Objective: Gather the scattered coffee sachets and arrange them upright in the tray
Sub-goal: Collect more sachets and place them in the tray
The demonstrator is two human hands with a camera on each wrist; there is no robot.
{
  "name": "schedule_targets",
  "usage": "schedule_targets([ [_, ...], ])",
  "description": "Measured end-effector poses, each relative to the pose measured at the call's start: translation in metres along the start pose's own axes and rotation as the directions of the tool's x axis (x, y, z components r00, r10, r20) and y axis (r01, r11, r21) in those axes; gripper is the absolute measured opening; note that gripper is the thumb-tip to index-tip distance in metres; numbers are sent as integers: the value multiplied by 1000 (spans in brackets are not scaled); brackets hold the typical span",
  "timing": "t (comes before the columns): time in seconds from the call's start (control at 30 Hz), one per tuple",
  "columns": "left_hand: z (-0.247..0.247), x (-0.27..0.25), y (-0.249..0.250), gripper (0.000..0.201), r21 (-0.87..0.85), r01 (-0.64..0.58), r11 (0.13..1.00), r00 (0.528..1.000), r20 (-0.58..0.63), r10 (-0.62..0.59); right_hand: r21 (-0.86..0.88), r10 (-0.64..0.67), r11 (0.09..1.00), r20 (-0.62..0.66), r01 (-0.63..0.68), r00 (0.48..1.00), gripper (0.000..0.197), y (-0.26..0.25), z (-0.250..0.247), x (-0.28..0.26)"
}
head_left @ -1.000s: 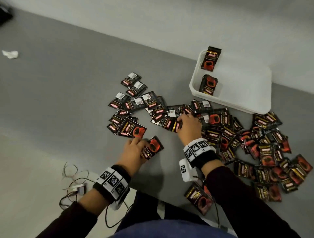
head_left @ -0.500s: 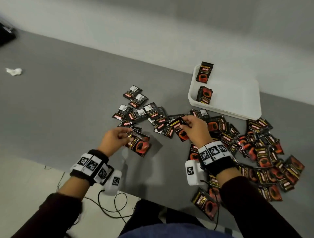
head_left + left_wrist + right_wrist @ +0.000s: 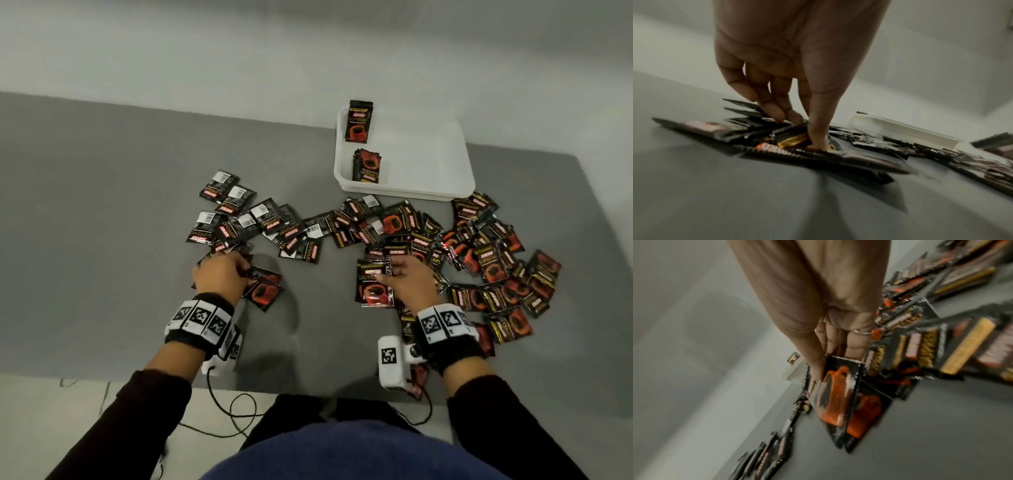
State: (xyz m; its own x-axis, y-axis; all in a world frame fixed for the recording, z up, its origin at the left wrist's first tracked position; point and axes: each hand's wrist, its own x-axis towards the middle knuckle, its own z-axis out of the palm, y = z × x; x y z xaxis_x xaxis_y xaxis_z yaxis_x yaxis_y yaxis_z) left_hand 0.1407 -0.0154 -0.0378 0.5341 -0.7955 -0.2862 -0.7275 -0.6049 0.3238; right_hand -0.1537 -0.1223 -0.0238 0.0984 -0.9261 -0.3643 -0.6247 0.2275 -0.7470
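Note:
Black and red coffee sachets (image 3: 479, 253) lie scattered over a grey mat. A white tray (image 3: 424, 164) stands at the back right with one sachet (image 3: 359, 120) upright against its far corner and a small bunch (image 3: 367, 166) leaning near its front wall. My left hand (image 3: 224, 274) grips a small stack of sachets (image 3: 263, 290) at the left pile; its thumb (image 3: 818, 129) presses on them. My right hand (image 3: 406, 281) pinches a couple of sachets (image 3: 373, 287), cup side out (image 3: 835, 395), just above the mat.
More sachets (image 3: 239, 219) lie label-down in a band at the centre left. The mat's front edge (image 3: 274, 385) runs just before my knees, with black cables (image 3: 236, 411) on the pale floor. A pale wall rises behind the tray.
My right hand drew back toward me with sachets pinched in it. My left hand stayed at the left pile, still gripping its stack. The head view tilted so the tray looks nearer.

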Motion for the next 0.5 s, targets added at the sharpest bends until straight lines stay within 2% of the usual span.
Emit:
schedule_targets([
  [0.17,5,-5,2,20,-175,-94,980,996,-13,93,-133,63,988,-101,-76,993,53,7,28,-3],
  [0.23,4,-6,-3,20,-153,-106,982,994,-23,104,-209,72,973,-108,-93,992,61,7,34,-3],
  [0.33,4,-5,-6,19,-135,-142,981,990,-30,140,-329,86,939,-45,-96,995,65,5,34,2],
  [0.4,3,-5,-6,20,-134,-149,980,989,-36,145,-337,85,938,-13,-84,996,62,3,31,5],
  [0.5,1,-5,-5,21,-138,-140,980,990,-9,140,-315,78,945,-50,-90,996,54,-3,28,5],
])
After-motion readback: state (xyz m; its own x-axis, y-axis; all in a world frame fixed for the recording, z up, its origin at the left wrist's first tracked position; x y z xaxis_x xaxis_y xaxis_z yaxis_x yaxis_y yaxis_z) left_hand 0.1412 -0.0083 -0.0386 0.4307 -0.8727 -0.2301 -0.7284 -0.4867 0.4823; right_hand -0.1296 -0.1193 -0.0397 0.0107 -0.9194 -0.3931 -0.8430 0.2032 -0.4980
